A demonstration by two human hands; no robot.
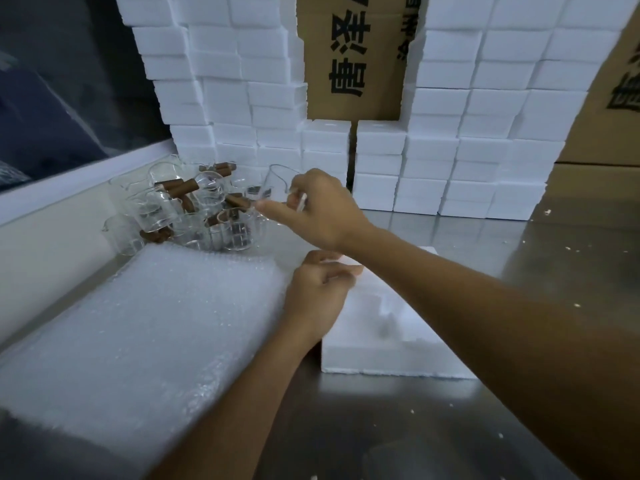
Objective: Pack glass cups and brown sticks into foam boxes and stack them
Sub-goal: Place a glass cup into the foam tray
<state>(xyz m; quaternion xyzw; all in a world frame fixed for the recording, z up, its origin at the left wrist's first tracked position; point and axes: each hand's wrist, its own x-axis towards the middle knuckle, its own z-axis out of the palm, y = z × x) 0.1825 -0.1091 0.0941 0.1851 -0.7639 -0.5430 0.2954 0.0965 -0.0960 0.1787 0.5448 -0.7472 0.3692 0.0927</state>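
- Foam boxes (460, 161) stand stacked against the back, behind cartons (349, 57).
- Bubble wrap (138, 327) lies at our left.
- Open box (381, 327) lies on the table (571, 271); our left hand (320, 296) grips its far edge.
- Our right hand (322, 209) pinches a cup (280, 181) beside the pile of cups (207, 220) and sticks (181, 186).

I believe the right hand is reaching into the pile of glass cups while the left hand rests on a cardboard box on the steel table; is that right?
Not quite: the left hand rests on a white foam box, not cardboard, as the head view shows. The right hand does reach into the pile of glass cups on the steel table.
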